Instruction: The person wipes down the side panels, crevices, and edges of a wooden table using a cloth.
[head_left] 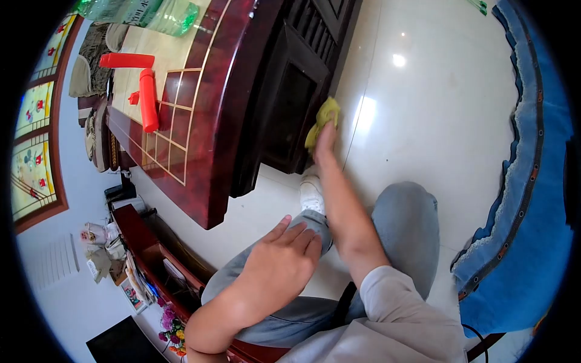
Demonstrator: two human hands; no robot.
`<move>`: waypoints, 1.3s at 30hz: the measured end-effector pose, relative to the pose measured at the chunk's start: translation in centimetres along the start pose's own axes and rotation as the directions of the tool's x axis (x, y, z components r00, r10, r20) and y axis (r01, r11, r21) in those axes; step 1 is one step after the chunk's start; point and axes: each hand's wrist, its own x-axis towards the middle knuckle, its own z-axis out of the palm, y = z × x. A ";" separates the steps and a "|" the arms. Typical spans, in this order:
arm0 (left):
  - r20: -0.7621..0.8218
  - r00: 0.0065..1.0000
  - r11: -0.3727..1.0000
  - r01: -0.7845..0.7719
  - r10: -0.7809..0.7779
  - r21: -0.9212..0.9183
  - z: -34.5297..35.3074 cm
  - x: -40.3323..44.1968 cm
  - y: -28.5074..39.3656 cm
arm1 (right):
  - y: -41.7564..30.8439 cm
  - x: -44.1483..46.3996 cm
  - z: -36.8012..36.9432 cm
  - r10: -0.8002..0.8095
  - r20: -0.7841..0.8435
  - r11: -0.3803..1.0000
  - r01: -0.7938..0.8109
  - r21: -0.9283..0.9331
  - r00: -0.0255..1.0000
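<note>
In the head view, my right hand [325, 142] is closed on a yellow cloth [327, 115]. The cloth rests against the lower edge of the dark wooden table's side [290, 115], just above the tiled floor. My right arm is stretched out past a white shoe [311, 196]. My left hand [287, 260] lies flat on my leg in grey jeans [242, 272], with its fingers stretched out and nothing held.
On the tabletop [209, 151] lie red objects like tubes [148, 100] and a green-tinted plastic bottle [175, 17]. A blue cover with a frilled edge [526, 260] hangs at the right. Pale glossy floor [423, 115] lies between. A cluttered wooden cabinet [160, 257] stands lower left.
</note>
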 end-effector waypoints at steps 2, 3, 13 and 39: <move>0.036 0.999 1.000 -0.021 0.020 0.020 0.3 0.2 0.3 | 4.6 -3.4 -2.6 0.055 -0.057 0.998 -0.053 0.039 0.997; 0.038 0.999 1.000 -0.002 0.002 0.002 0.3 0.3 0.3 | 6.1 -4.8 -3.5 0.045 -0.032 0.997 -0.042 0.070 0.998; 0.003 1.000 1.000 0.013 -0.013 -0.022 0.2 0.8 0.3 | 3.1 -10.8 1.7 -0.280 -0.181 0.936 0.227 -0.268 0.943; -0.661 0.751 0.990 0.093 0.003 0.109 -7.4 4.3 -1.8 | -15.6 -8.5 9.8 -0.350 0.176 0.862 0.389 -0.324 0.920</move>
